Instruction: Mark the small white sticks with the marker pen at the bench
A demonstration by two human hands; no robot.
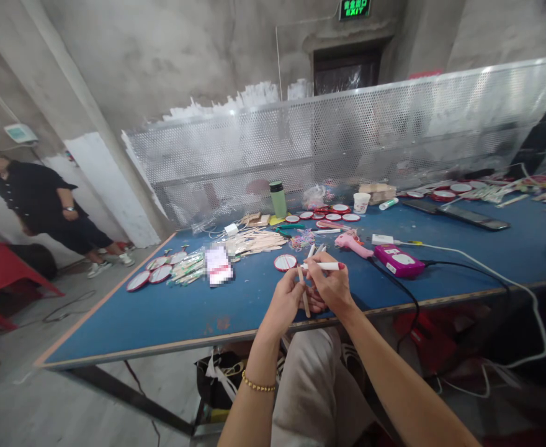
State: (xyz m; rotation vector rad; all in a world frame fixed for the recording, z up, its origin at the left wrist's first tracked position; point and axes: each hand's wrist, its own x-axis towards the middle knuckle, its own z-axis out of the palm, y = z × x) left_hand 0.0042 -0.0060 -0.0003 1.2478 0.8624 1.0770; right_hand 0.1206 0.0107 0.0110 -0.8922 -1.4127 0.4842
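Observation:
My left hand holds a flat wooden stick near the table's front edge. In my right hand is a white marker pen with a red end, gripped by the fingers and lying almost level. The pen's left tip is close to the upper end of the stick; whether they touch I cannot tell. Just beyond my hands lies a round white disc with a red rim. A couple of white pens rest behind my right hand.
A pink glue gun and a purple box with cables lie to the right. Loose wooden sticks, a blurred phone-like item and red-rimmed discs are leftward. A green bottle stands behind. Far left, a person stands near a red chair.

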